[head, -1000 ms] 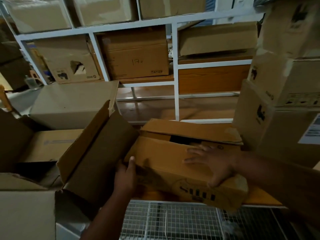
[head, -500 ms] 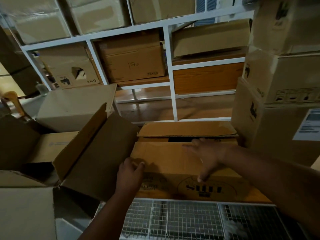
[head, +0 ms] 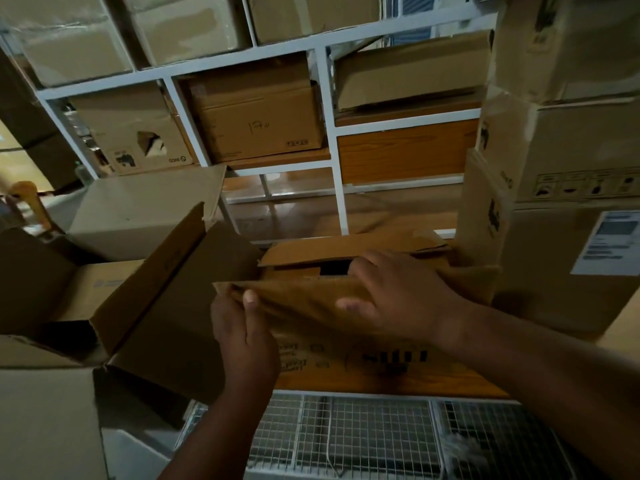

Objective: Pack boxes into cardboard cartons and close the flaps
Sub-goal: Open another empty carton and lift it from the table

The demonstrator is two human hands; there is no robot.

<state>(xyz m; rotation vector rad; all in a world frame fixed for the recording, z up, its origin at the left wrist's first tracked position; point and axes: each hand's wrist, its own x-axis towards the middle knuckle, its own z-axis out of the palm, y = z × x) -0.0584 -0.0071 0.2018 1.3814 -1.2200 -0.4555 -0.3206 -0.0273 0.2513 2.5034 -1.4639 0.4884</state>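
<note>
A brown carton (head: pixel 363 341) lies in the middle, its long axis running left to right. At its left end, an open side flap (head: pixel 166 292) juts outward. The left hand (head: pixel 242 327) pinches the near flap (head: pixel 311 299) at its left corner. The right hand (head: pixel 391 296) curls over that flap's far edge, beside a dark gap. Stacked boxes (head: pixel 554 237) crowd the carton's right end; open room lies toward the near side.

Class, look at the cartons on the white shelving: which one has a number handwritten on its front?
The middle carton on the second shelf, with a handwritten number on its front. Its left neighbour has a torn hole instead; the others look unmarked.
</note>
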